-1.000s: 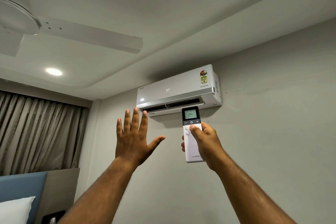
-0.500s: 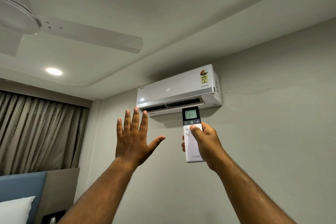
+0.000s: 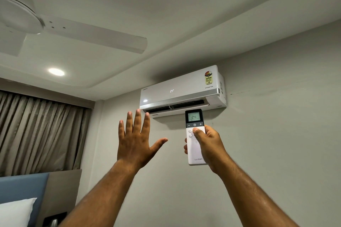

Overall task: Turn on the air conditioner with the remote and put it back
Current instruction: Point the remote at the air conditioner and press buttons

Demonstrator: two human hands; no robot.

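Note:
A white air conditioner [image 3: 180,90] hangs high on the wall, its front showing 24 and its lower flap open. My right hand [image 3: 210,145] grips a white remote [image 3: 193,116] with a dark top, held upright just below the unit. The remote's lit screen reads 24, and my thumb rests on the buttons under the power key. My left hand [image 3: 136,140] is raised beside it, palm toward the unit, fingers spread and holding nothing.
A white ceiling fan [image 3: 73,31] spans the upper left, with a lit recessed lamp [image 3: 56,72] beneath it. Grey curtains [image 3: 36,131] cover the left wall. A blue headboard [image 3: 20,186] and a white pillow [image 3: 14,212] sit at the lower left.

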